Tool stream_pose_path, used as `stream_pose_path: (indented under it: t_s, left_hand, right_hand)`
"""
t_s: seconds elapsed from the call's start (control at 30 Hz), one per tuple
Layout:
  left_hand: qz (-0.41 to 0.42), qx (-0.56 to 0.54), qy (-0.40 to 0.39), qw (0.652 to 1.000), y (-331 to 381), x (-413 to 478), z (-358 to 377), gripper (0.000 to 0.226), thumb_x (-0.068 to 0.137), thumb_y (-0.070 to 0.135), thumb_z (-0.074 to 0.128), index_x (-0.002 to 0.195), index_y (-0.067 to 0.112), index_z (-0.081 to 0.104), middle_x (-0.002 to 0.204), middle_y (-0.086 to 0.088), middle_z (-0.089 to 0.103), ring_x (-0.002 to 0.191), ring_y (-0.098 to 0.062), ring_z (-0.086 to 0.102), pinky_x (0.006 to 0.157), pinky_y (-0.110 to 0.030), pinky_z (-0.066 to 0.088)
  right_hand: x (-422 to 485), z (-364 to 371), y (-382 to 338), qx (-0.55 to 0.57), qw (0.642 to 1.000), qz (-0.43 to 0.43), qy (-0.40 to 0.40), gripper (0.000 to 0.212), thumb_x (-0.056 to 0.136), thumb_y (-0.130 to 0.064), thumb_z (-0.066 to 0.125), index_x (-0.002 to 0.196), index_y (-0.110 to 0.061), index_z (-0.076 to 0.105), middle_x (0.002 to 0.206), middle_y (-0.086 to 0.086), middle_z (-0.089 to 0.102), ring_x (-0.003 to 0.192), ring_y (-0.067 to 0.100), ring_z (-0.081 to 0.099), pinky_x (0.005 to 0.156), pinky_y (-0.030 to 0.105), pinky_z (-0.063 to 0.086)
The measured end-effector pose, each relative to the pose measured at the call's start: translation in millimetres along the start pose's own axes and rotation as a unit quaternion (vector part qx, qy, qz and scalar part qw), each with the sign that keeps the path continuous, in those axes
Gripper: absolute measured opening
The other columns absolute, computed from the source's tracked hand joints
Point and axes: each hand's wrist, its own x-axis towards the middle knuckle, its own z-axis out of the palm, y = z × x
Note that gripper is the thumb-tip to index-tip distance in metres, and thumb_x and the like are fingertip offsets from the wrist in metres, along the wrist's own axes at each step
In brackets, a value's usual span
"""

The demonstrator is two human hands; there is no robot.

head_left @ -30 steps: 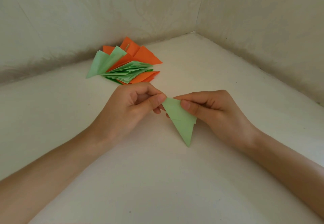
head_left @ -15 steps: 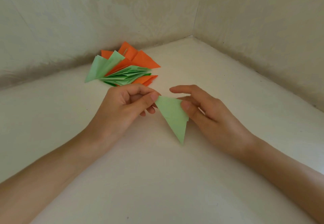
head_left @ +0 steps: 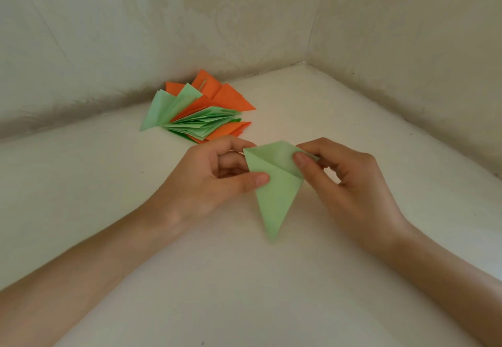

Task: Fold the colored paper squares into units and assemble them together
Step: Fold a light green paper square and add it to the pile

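– Forearms reach in from both near corners over a pale, matte worktop (head_left: 244,292). What are the hands doing?
– Both hold one pale green unit (head_left: 274,200) just above it, its long point hanging toward us. The left hand (head_left: 201,183) pinches the left edge, with the thumb on top and the fingers (head_left: 231,160) curled behind. The right hand (head_left: 353,183) nips the upper right corner between thumb and forefinger, and its other fingers are loosely curled.
– Anything different from half a second ago?
– Yes. Then it was a narrow, closed triangle and the right forefinger stuck out straight. Now the top has spread wider, a diagonal crease runs across it, and that forefinger has closed on the corner. I'd say a flap is being opened or re-folded, so this unit isn't finished.
– And the paper?
– It looks thin and crisp, with sharp creases. It should hold a fold but tear if tugged.
– Beyond?
– Well apart from the hands lies a fanned heap of folded units (head_left: 201,118), layered orange and green triangles. I can't tell whether they're joined. Behind it, blotchy cream walls (head_left: 108,34) meet at a corner.
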Motion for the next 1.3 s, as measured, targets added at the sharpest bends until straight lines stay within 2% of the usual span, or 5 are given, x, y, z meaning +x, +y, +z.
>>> stream_pose_path:
  t_s: [0.33, 0.63, 0.8, 1.2, 1.3]
  left_hand:
    - [0.044, 0.025, -0.063, 0.997, 0, -2, -3, 0.031, 0.073, 0.004, 0.066, 0.1, 0.015, 0.057, 0.071, 0.0, 0.067, 0.07, -0.007, 0.059, 0.073, -0.016, 0.049]
    - [0.034, 0.059, -0.009, 0.998, 9, -8, 3, 0.025, 0.082, 0.02, 0.066, 0.066, 0.006, 0.053, 0.055, 0.008, 0.061, 0.055, -0.001, 0.056, 0.057, -0.01, 0.044]
    - [-0.01, 0.004, 0.001, 1.0, 9, -8, 1, 0.023, 0.078, 0.009, 0.062, 0.099, 0.008, 0.052, 0.076, -0.025, 0.068, 0.067, -0.02, 0.067, 0.062, -0.019, 0.052]
    - [-0.007, 0.011, 0.012, 1.0, 6, -5, -3, 0.024, 0.085, 0.006, 0.061, 0.073, 0.026, 0.067, 0.068, -0.008, 0.068, 0.062, -0.015, 0.059, 0.055, -0.021, 0.049]
    - [-0.005, -0.017, 0.012, 1.0, 6, -4, -5, 0.022, 0.079, 0.008, 0.056, 0.071, 0.022, 0.071, 0.067, -0.001, 0.064, 0.06, -0.011, 0.058, 0.053, -0.018, 0.047]
  right_hand:
    - [7, -3, -4, 0.239, 0.954, 0.178, 0.003, 0.019, 0.09, -0.009, 0.055, 0.078, -0.012, 0.069, 0.062, -0.002, 0.06, 0.056, 0.007, 0.048, 0.057, 0.02, 0.041]
    - [6, -3, -6, 0.239, 0.957, 0.167, -0.007, 0.016, 0.091, -0.005, 0.054, 0.083, -0.007, 0.068, 0.058, -0.011, 0.063, 0.053, -0.001, 0.051, 0.057, 0.013, 0.041]
    - [4, -2, -5, 0.244, 0.957, 0.154, -0.027, 0.014, 0.091, -0.003, 0.053, 0.086, -0.004, 0.066, 0.059, -0.015, 0.064, 0.055, -0.004, 0.056, 0.057, 0.008, 0.041]
    - [0, 0, 0, 0.14, 0.985, 0.061, -0.083, 0.021, 0.087, -0.015, 0.055, 0.093, -0.035, 0.053, 0.085, -0.001, 0.063, 0.075, 0.025, 0.055, 0.068, 0.041, 0.044]
    - [-2, -2, 2, 0.146, 0.984, 0.035, -0.096, 0.027, 0.088, -0.004, 0.048, 0.094, -0.028, 0.058, 0.087, -0.009, 0.063, 0.078, 0.018, 0.057, 0.068, 0.025, 0.043]
